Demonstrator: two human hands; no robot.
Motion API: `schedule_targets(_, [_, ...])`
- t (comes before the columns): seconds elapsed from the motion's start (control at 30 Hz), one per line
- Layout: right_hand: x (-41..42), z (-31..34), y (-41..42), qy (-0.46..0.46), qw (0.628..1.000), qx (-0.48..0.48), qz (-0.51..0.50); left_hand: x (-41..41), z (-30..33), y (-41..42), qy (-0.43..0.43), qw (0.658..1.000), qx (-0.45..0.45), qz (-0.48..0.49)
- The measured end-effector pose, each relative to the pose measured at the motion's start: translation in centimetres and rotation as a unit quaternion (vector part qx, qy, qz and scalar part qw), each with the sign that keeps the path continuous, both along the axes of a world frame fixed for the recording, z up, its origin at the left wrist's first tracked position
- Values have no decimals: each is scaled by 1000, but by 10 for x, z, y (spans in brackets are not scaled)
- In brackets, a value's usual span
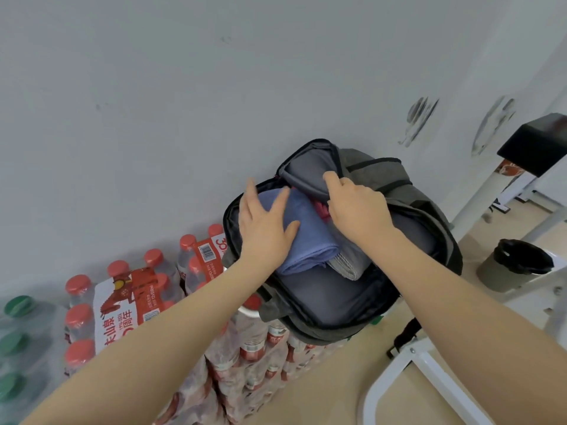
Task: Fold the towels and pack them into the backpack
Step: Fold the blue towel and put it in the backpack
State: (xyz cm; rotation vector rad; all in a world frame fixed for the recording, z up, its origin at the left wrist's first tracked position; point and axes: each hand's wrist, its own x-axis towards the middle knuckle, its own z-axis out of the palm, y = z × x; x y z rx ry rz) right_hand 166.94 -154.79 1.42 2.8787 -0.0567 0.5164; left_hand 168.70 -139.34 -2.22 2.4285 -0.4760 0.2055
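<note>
The folded blue towel (pixel 306 237) lies inside the open grey backpack (pixel 429 216), just beside a folded grey towel (pixel 349 259), with a bit of pink cloth (pixel 320 207) showing behind them. Your left hand (pixel 264 225) presses flat on the blue towel with its fingers straight and spread, while your right hand (pixel 356 207) has its fingers curled over the edge of the backpack's inner flap (pixel 306 173). The backpack rests on shrink-wrapped packs of red-capped bottles (pixel 135 296) against the white wall (pixel 184 102), with a bin (pixel 515 265) on the floor well apart to the right.
</note>
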Motion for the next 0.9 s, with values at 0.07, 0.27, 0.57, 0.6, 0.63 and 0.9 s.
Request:
schedule_targets(0.07, [-1, -6, 5, -14, 999, -28, 0, -4, -5, 15, -40, 991, 58, -117])
schedule_targets(0.27, [-3, -19, 10, -46, 996, -74, 0, 3, -21, 35, 18, 935, 268, -232])
schedule_targets(0.57, [0, -13, -4, -35, 999, 16, 1, 38, -11, -1, 11, 921, 324, -216])
schedule_targets(0.6, [1, -13, -5, -36, 999, 16, 2, 43, -10, -5, 11, 921, 325, -216])
schedule_targets(0.63, [1, -12, -5, -38, 999, 18, 5, 48, -9, -8, 16, 921, 324, -214])
schedule_targets(0.9, [5, -15, 2, -81, 997, -1, 14, 54, -9, -19, 7, 939, 294, -176])
